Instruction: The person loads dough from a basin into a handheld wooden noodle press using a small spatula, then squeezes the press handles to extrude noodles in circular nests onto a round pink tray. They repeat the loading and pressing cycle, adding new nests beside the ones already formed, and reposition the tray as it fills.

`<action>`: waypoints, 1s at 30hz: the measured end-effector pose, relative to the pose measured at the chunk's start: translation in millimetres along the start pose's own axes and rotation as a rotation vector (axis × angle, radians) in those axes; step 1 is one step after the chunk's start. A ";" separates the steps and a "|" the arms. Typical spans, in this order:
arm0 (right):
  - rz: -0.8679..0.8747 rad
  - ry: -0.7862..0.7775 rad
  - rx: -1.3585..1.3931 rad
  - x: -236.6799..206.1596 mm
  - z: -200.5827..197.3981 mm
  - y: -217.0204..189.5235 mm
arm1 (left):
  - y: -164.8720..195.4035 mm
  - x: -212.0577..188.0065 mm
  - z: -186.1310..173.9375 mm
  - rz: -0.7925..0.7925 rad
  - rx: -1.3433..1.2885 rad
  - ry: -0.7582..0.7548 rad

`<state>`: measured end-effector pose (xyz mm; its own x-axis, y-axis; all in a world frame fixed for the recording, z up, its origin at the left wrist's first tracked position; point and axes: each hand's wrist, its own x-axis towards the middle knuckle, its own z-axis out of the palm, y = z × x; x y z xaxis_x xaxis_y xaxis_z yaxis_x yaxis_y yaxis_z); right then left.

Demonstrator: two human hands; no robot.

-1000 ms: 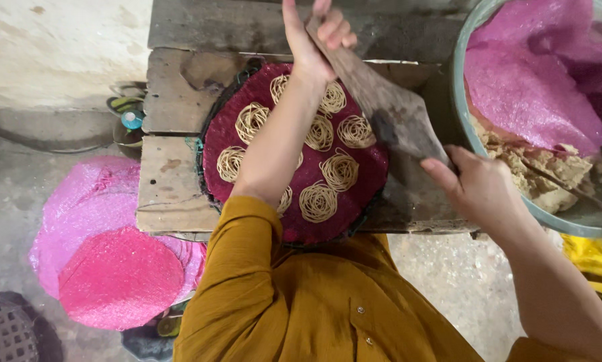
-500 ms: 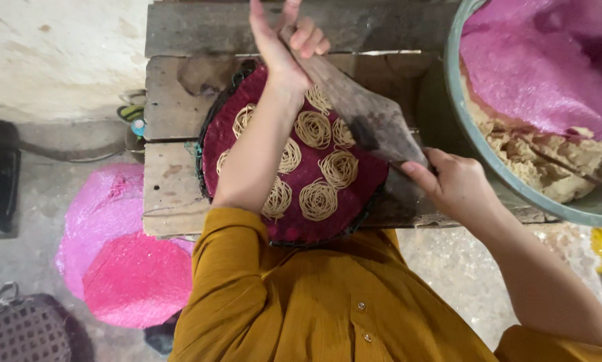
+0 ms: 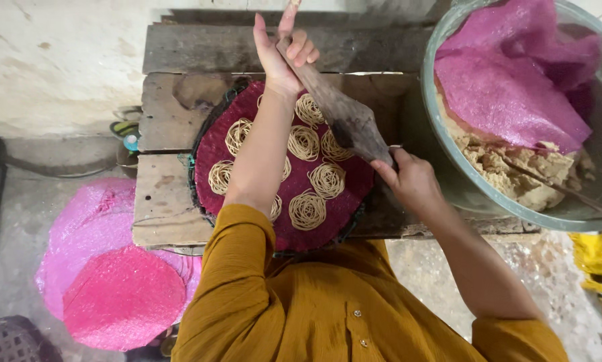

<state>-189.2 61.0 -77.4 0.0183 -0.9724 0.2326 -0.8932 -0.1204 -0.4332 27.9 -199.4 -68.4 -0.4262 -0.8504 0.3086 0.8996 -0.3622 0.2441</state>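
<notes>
My left hand [image 3: 282,55] grips the far end of a long brown wooden press [image 3: 341,114] that slants over the work. My right hand [image 3: 408,179] holds the press's near, wider end. Under it lies a round dark-red mat [image 3: 247,144] carrying several pale coiled noodle rounds [image 3: 308,209] set in a ring. The mat rests on a worn wooden bench [image 3: 167,201]. My mustard-yellow sleeves fill the lower part of the view.
A large grey-green basin [image 3: 448,167] at right holds tan dough [image 3: 509,171], a pink mesh sheet [image 3: 509,87] and a thin stick. Pink round mats [image 3: 113,288] are stacked on the concrete floor at left. A dark basket sits at bottom left, yellow cloth at far right.
Both hands stay on the press. It has shifted slightly toward the far edge of the mat, and the view has drifted so the basin sits more to the right.
</notes>
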 end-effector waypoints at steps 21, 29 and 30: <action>0.504 0.094 0.480 -228.8 29.6 78.7 | 140.5 -283.5 -75.2 0.117 2.341 0.647; 0.494 0.221 0.312 -257.0 31.1 87.0 | 123.2 -268.7 -62.4 0.185 2.452 0.754; 0.489 0.236 0.253 -257.3 29.7 86.9 | 122.4 -268.7 -58.4 0.202 2.433 0.764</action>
<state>-258.2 294.7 -200.8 -0.4944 -0.8597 0.1286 -0.6375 0.2580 -0.7260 258.2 -37.5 -175.2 0.1593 -0.9162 0.3678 -0.8613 0.0531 0.5053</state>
